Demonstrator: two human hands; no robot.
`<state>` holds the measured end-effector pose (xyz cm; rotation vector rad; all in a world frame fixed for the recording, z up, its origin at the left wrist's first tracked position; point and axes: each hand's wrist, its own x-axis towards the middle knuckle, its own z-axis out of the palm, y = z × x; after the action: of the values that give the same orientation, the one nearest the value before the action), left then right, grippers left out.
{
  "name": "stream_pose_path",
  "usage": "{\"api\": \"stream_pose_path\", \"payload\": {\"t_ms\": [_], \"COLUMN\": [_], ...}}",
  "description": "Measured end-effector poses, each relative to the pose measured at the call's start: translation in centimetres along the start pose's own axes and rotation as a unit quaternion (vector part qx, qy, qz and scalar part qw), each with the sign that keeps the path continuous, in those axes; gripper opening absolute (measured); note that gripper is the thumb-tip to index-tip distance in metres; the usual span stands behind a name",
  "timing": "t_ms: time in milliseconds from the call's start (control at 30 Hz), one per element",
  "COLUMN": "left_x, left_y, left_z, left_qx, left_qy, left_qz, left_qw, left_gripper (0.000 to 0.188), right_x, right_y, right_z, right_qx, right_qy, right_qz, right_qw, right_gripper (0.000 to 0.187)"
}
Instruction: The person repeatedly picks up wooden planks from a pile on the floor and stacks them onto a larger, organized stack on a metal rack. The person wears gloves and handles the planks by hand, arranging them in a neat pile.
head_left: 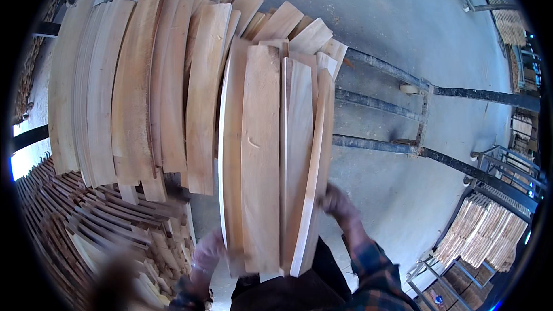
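A bundle of several long, pale wooden boards lies lengthwise in front of my body, its near ends close to my waist. My left hand presses against the bundle's left side near that end; its fingertips are partly hidden by the boards. On the opposite side, my right hand is closed at the outer edge of the rightmost board, slightly blurred. Together the hands clasp the boards from both sides. Beyond and left of them, a row of similar boards leans closely packed.
A dark metal rack with long bars supports the row and extends right. Many stacked wooden strips fill the lower left. At the lower right stands a cart of stacked wood. The grey floor shows beyond the rack.
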<state>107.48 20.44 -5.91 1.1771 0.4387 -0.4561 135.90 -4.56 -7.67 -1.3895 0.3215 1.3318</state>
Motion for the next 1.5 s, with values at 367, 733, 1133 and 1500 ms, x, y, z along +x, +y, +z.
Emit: {"api": "stream_pose_path", "payload": {"t_ms": [367, 733, 1133, 1500], "left_x": [5.6, 8.0, 3.3, 0.2], "left_y": [-2.8, -6.5, 0.8, 7.4], "left_z": [0.8, -0.5, 6.6, 6.9], "left_qx": [-0.272, -0.318, 0.108, 0.11], "left_qy": [0.101, 0.376, 0.196, 0.286], "left_qz": [-0.108, 0.016, 0.043, -0.006], "left_qw": [0.951, 0.87, 0.974, 0.952], "left_gripper": [0.106, 0.052, 0.089, 0.12], "right_x": [6.5, 8.2, -1.7, -8.5], "right_y": [2.5, 3.9, 7.6, 9.9], "right_z": [1.2, 4.2, 0.9, 6.5], "right_qx": [0.138, 0.078, -0.441, 0.188], "right_qy": [-0.023, 0.011, 0.07, 0.05], "right_qz": [-0.026, -0.088, -0.158, 0.086], "right_qw": [0.99, 0.993, 0.881, 0.977], "right_gripper": [0.081, 0.08, 0.039, 0.06]}}
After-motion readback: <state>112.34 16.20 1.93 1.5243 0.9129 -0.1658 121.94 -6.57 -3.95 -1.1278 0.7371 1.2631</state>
